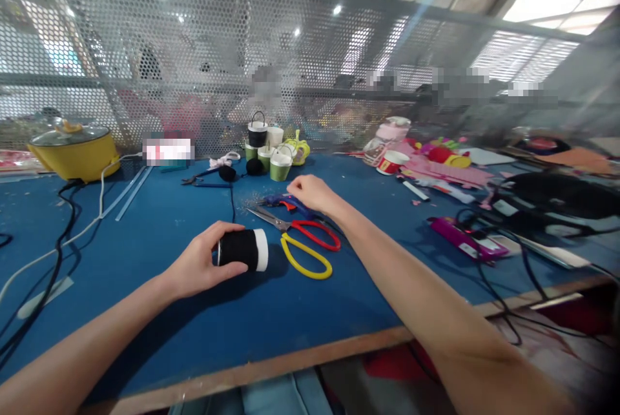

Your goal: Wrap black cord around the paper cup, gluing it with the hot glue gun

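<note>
My left hand [206, 257] is wrapped around a small cup wound with black yarn [237, 251], lying on its side with its white rim to the right. A black strand runs from the cup back toward a ball of black yarn [227, 173]. My right hand [312, 193] is closed just above a blue glue gun [300, 207] with a red trigger; whatever its fingers hold, if anything, is hidden. Between my hands lie scissors [306, 273] with one red and one yellow handle, blades pointing left toward the glue gun's nozzle.
Several small yarn-wrapped cups [280, 167] stand at the back, beside pliers [194, 179]. A yellow electric pot [75, 151] sits far left, its cables trailing forward. To the right are a purple power strip [467, 239], a paper cup [391, 163] and pink craft pieces [450, 170].
</note>
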Action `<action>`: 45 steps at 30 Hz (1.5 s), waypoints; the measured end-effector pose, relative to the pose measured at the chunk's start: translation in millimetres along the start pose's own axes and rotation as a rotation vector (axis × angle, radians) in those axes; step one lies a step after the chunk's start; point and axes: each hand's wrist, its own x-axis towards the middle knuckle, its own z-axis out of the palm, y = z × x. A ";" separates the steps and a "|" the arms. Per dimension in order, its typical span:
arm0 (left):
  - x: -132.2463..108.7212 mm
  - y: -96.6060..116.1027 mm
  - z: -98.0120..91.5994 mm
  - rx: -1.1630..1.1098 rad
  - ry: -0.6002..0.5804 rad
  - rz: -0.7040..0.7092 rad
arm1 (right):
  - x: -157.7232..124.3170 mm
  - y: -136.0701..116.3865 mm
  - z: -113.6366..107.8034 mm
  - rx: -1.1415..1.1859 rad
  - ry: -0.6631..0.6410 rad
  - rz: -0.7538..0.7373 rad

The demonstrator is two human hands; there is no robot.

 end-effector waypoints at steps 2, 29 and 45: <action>0.5 -2.6 0.8 -0.002 0.010 -0.014 | -0.3 12.1 6.3 -0.075 -0.051 0.053; 5.6 -8.4 3.6 -0.238 0.082 -0.304 | -69.1 -4.8 -9.4 0.678 -0.363 -0.140; 33.8 -25.2 -12.2 -0.308 -0.015 -0.387 | -66.1 -8.8 -15.1 0.425 -0.256 -0.072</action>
